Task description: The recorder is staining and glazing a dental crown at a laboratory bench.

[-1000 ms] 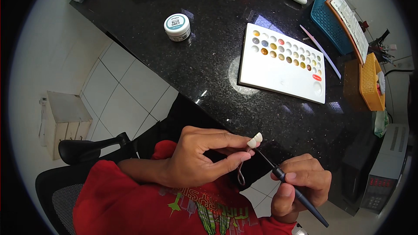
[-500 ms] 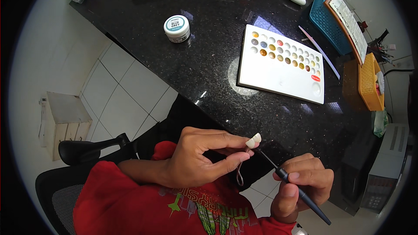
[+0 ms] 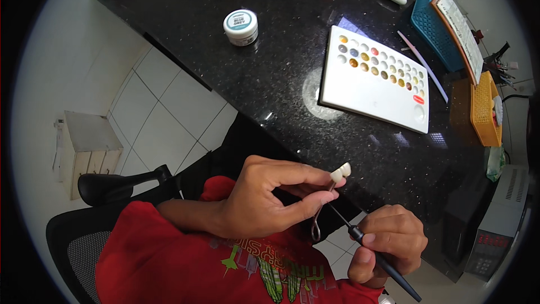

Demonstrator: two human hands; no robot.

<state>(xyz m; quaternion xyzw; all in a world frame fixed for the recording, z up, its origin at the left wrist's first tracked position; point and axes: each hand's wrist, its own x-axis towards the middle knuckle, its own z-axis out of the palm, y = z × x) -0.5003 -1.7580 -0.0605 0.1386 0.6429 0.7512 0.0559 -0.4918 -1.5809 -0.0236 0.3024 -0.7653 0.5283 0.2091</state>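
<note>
I see a white rectangular palette (image 3: 376,81) of coloured wells and a small round jar (image 3: 241,27) on the black tabletop (image 3: 270,73). My left hand (image 3: 264,202) pinches a wire-mounted white tooth piece (image 3: 340,172) (held below the edge), right hand (image 3: 388,242) closed around a thin black brush (image 3: 371,250).

Just 1 view here, a head-worn fisheye looking steeply down over the wearer's chest and lap. The picture is upright, its left is the person's left. Both hands sit close to the lens at the bottom middle, left hand (image 3: 264,205) and right hand (image 3: 388,245), with the forearms coming in from the lower edge. The black countertop (image 3: 281,73) fills the upper half, farther off, its straight edges bowing toward the dark round rim. No 2nd view, so nothing shared.
</note>
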